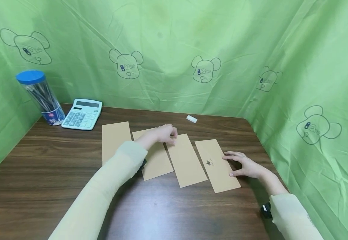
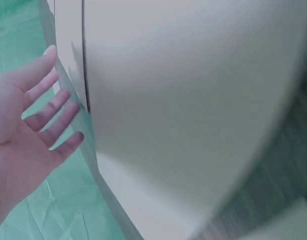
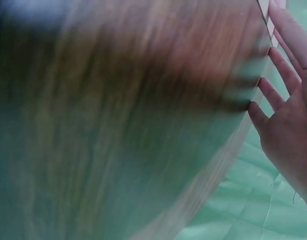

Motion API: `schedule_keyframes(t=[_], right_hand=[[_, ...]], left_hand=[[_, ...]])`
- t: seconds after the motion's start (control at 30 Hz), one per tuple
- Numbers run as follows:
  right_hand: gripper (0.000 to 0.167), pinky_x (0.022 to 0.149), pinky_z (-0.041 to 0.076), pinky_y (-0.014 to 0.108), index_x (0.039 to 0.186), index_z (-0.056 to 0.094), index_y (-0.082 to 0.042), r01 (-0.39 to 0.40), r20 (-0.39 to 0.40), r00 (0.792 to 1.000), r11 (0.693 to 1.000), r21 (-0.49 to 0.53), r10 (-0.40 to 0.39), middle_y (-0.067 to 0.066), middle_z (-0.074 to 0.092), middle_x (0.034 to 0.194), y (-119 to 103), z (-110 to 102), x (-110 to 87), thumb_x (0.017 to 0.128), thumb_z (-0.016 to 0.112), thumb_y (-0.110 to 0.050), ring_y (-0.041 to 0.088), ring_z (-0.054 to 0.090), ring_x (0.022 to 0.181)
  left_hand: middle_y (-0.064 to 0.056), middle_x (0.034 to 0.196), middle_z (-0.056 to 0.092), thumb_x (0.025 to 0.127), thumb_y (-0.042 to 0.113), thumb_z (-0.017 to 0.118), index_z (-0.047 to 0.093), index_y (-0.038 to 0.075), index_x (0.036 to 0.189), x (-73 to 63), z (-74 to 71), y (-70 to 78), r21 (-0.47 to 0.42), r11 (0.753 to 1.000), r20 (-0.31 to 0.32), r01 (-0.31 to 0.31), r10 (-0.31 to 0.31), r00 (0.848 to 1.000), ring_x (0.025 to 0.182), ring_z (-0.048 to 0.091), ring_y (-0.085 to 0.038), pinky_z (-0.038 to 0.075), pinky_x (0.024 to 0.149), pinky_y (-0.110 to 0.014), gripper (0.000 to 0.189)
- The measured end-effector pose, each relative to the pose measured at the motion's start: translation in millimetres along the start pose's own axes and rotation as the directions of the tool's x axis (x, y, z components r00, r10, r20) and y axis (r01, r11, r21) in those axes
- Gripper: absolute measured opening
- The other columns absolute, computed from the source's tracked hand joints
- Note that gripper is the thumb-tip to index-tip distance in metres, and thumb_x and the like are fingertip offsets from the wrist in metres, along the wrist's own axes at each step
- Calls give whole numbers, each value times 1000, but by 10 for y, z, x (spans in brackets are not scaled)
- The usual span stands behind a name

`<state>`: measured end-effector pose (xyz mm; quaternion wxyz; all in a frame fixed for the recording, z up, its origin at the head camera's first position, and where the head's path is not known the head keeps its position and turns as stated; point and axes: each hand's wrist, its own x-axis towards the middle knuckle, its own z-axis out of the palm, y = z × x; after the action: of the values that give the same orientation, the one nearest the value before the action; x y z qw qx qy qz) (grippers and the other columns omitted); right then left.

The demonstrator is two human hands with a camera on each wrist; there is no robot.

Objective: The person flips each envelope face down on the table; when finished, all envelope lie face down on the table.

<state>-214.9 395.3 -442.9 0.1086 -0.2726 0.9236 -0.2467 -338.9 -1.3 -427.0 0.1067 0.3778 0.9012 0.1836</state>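
Observation:
Several brown paper envelopes lie in a row on the dark wooden table. My left hand [image 1: 165, 133] is over the top ends of two of them, the left-middle envelope [image 1: 157, 161] and the right-middle envelope [image 1: 187, 163]. In the left wrist view the fingers of that hand [image 2: 33, 110] are spread, with nothing held. My right hand [image 1: 247, 166] is at the right edge of the rightmost envelope [image 1: 219, 170], which bears a small dark crown print. Its fingertips touch that edge or the table beside it. The leftmost envelope [image 1: 115, 138] is partly hidden by my left sleeve.
At the back left stand a blue-lidded clear tube of pens [image 1: 43, 96] and a light blue calculator [image 1: 83, 114]. A white eraser [image 1: 191, 119] lies near the table's [image 1: 42, 173] back edge. Green curtains [image 1: 168, 43] with bear drawings close off the back and sides.

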Motion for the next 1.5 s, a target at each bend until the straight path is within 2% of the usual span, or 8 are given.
schedule_keyframes(t=[0.17, 0.3, 0.53, 0.73, 0.87, 1.07, 1.23, 1.5], right_hand=[[73, 100, 25, 64, 135, 50, -9, -6, 3, 1000, 1000, 11, 6, 16, 37, 145, 18, 5, -4, 72, 80, -33, 41, 23, 133], [73, 99, 24, 66, 136, 50, -10, -16, 14, 1000, 1000, 24, 16, 15, 36, 146, 26, -2, -6, 73, 79, -33, 41, 22, 133], [73, 99, 22, 66, 136, 49, -10, -18, 20, 1000, 999, 47, 17, 15, 36, 146, 26, -9, -15, 73, 80, -31, 41, 21, 133], [72, 99, 23, 65, 135, 50, -10, -6, 26, 1000, 999, 49, 5, 16, 36, 146, 35, 3, -7, 73, 79, -30, 41, 21, 133], [72, 99, 23, 65, 135, 50, -11, -8, 29, 1000, 999, 53, 7, 16, 36, 146, 44, 3, -3, 73, 80, -31, 40, 22, 132], [71, 99, 23, 66, 134, 51, -11, -15, 35, 999, 998, 57, 13, 16, 35, 146, 54, -17, 7, 72, 80, -30, 41, 21, 132], [72, 99, 22, 67, 136, 50, -12, -20, 55, 998, 998, 56, 17, 15, 34, 147, 48, -33, 3, 73, 79, -31, 41, 20, 133], [71, 98, 24, 68, 136, 49, -11, -5, 83, 997, 999, 42, 1, 16, 32, 148, 13, -46, 13, 74, 79, -29, 43, 20, 133]], left_hand=[[-5, 125, 57, 81, 28, 74, 55, 7, 124, 170, 100, 248, -30, 999, -24, -41, 40, 999, 120, 48, -24, 40, 100, -41, 51], [-4, 133, 52, 82, 28, 73, 50, 8, 131, 271, 185, 458, -45, 997, -3, -56, 56, 998, 126, 43, -24, 35, 105, -44, 58], [-4, 139, 49, 82, 29, 73, 45, 9, 136, 384, 328, 661, -29, 998, 30, -48, 49, 998, 130, 41, -24, 32, 108, -44, 65], [-3, 139, 49, 81, 33, 73, 45, 11, 137, 392, 411, 723, 9, 999, 61, -36, 35, 998, 130, 40, -24, 26, 112, -43, 66], [-3, 138, 49, 81, 32, 74, 46, 13, 136, 397, 428, 734, -13, 999, 63, -31, 31, 998, 130, 40, -24, 25, 111, -45, 65], [-4, 131, 53, 80, 25, 76, 50, 12, 130, 452, 422, 697, -63, 995, 14, -78, 79, 997, 125, 44, -21, 30, 109, -37, 59], [-6, 124, 53, 78, 12, 77, 57, 10, 122, 490, 412, 680, -108, 985, -45, -139, 134, 990, 119, 47, -19, 37, 103, -31, 48], [-4, 121, 51, 77, 5, 75, 67, 14, 102, 499, 389, 725, -80, 980, -113, -182, 173, 978, 114, 50, -18, 40, 99, -31, 28]])
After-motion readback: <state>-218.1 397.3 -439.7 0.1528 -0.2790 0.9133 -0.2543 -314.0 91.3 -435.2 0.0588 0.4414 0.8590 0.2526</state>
